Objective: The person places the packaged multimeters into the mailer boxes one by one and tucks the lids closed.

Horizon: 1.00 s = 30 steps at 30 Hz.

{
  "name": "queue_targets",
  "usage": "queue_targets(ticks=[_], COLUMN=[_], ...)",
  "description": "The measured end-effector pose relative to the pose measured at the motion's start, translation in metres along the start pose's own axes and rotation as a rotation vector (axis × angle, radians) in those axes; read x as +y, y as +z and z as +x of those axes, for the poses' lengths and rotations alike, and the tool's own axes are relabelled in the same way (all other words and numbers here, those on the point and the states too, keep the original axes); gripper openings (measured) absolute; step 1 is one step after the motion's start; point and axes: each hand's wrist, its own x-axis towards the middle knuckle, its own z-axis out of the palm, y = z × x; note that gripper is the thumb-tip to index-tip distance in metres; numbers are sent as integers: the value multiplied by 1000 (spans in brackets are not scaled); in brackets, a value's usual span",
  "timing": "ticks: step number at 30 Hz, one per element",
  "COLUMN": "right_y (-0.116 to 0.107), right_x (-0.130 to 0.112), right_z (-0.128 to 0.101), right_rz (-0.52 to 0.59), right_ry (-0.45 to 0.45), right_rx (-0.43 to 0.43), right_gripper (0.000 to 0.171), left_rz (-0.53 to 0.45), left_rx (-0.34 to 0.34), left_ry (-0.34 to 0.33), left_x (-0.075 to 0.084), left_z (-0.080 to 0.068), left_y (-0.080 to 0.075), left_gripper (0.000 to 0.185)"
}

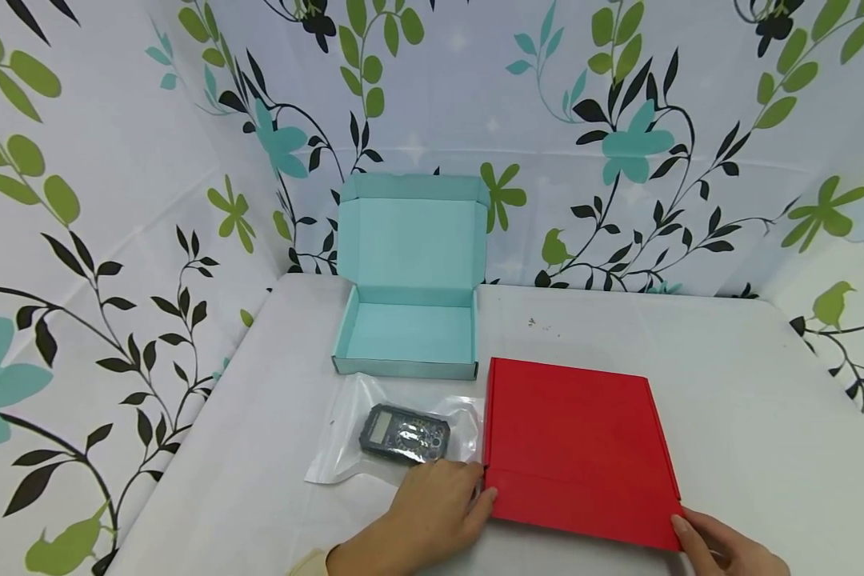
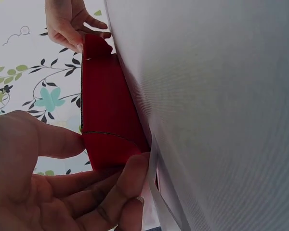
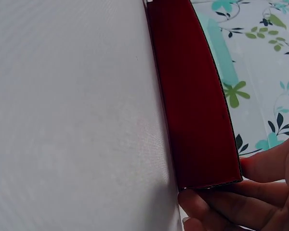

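On every side of you hangs a white backdrop printed with green, teal and black leaves [image 1: 101, 264], walling the left, back and right of a white cloth-covered table [image 1: 749, 416]. Your work surface meets those walls closely on the left and at the rear, so the freest bare cloth lies to the right of the boxes and along the near edge.

Starting at the left, a clear plastic bag [image 1: 346, 432] lies flat on the cloth with a small dark grey digital meter with a display [image 1: 403, 433] inside it. Just behind it sits an open teal cardboard mailer box [image 1: 406, 332], its lid standing up against the back wall.

Your left hand [image 1: 432, 512] rests at the near left corner of the flat red cardboard mailer box [image 1: 576, 448], thumb on one face of the corner and fingers [image 2: 125, 183] curled under it, pinching the card; it also lies against the bag's near right edge. The red box lies closed on the table, right of the bag and in front of the teal box, close to both.

Your right hand [image 1: 727, 544] grips the near right corner of the red box, thumb on top and fingers [image 3: 216, 202] wrapped beneath.
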Motion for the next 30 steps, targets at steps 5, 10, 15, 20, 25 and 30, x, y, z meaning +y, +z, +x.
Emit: queue_targets(ticks=[5, 10, 15, 20, 25, 30], right_y=[-1, -3, -4, -5, -2, 0], right_x=[2, 0, 1, 1, -5, -8], right_z=[2, 3, 4, 4, -2, -3], right_rz=[-3, 18, 30, 5, -79, -106], right_ry=[12, 27, 26, -9, -69, -92], right_rx=[-21, -29, -34, -4, 91, 117], right_gripper=[64, 69, 70, 56, 43, 41], left_rz=[-24, -43, -100, -97, -60, -32], left_rx=[-24, -45, -52, -66, -71, -67], left_ry=[-12, -15, -29, -37, -44, -42], left_x=[-1, 0, 0, 0, 2, 2], left_z=[1, 2, 2, 2, 2, 1], left_y=[2, 1, 1, 1, 0, 1], left_gripper=[22, 22, 20, 18, 19, 21])
